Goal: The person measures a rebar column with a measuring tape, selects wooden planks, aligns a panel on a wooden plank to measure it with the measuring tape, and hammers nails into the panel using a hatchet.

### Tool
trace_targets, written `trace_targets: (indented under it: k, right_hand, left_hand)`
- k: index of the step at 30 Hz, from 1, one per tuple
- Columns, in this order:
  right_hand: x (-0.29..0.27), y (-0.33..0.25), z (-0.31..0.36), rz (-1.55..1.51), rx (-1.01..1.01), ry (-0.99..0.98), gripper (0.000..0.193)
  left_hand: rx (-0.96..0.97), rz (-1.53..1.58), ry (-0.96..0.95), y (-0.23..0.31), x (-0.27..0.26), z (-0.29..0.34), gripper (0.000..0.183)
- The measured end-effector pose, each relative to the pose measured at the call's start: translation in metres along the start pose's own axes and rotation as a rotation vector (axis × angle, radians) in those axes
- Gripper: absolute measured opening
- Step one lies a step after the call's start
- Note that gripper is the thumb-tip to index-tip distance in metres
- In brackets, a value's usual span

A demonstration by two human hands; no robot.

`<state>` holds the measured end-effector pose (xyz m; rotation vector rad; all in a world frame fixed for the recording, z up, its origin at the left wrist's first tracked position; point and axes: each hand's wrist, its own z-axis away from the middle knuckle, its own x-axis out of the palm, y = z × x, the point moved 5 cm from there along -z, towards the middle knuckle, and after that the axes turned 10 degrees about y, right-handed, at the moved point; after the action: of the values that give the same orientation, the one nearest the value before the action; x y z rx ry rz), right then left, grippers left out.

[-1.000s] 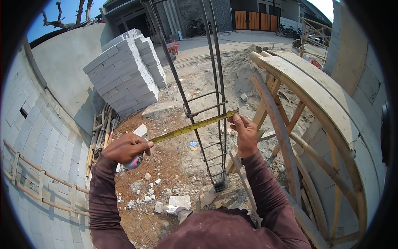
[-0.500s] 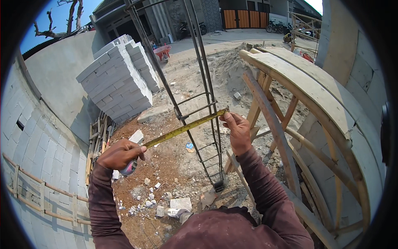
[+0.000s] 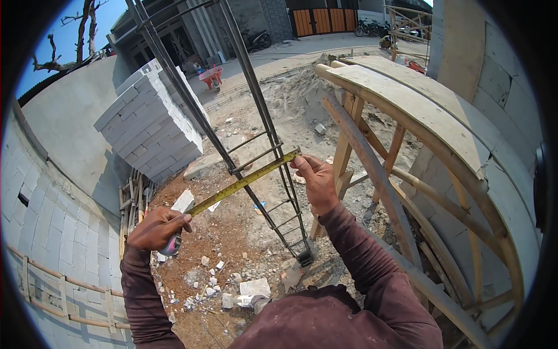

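Head view: a yellow tape measure blade (image 3: 244,181) is stretched taut between the person's two hands, and its long axis runs on a slant, from low on the left up to the right. The left hand (image 3: 158,228) is closed in a fist round the tape measure case (image 3: 172,246), which peeps out grey below the knuckles, and the blade leaves that hand at the upper right. The right hand (image 3: 315,179) sits higher and farther from the body, its fingers pressed together pinching the blade's free end (image 3: 295,153).

Between the hands the blade crosses in front of the rebar cage (image 3: 256,116), a tall column of dark steel bars tied with square stirrups that rises from the dirt ground (image 3: 232,232) and leans toward the upper left. The blade lies roughly square across the cage at the level of two stirrups and looks to be touching or just off the near bars. The right hand is just beside the cage's right bar; the left is well apart from it.

Just right of the right hand stands a curved timber formwork (image 3: 407,110); a stack of grey blocks (image 3: 148,125) lies beyond the left hand.
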<state>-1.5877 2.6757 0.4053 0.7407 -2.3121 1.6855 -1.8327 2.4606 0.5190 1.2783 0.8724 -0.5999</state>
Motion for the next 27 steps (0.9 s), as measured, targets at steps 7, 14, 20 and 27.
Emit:
trace_targets:
  k: [7, 14, 20, 27]
  right_hand:
    - [0.002, 0.002, -0.001, -0.042, 0.028, 0.004, 0.029]
    - [-0.002, 0.006, -0.003, -0.009, 0.045, -0.012, 0.023]
    - [-0.001, 0.004, -0.001, -0.048, 0.078, 0.005, 0.025]
    - [-0.002, 0.006, -0.003, -0.010, 0.052, -0.028, 0.023]
  left_hand:
    - [-0.027, 0.009, -0.005, -0.007, 0.000, 0.000, 0.042]
    - [-0.024, -0.041, -0.010, -0.014, -0.002, -0.002, 0.046]
    - [0.045, -0.060, -0.017, -0.010, -0.001, -0.001, 0.048]
    - [-0.001, -0.063, -0.036, -0.008, -0.001, -0.001, 0.048]
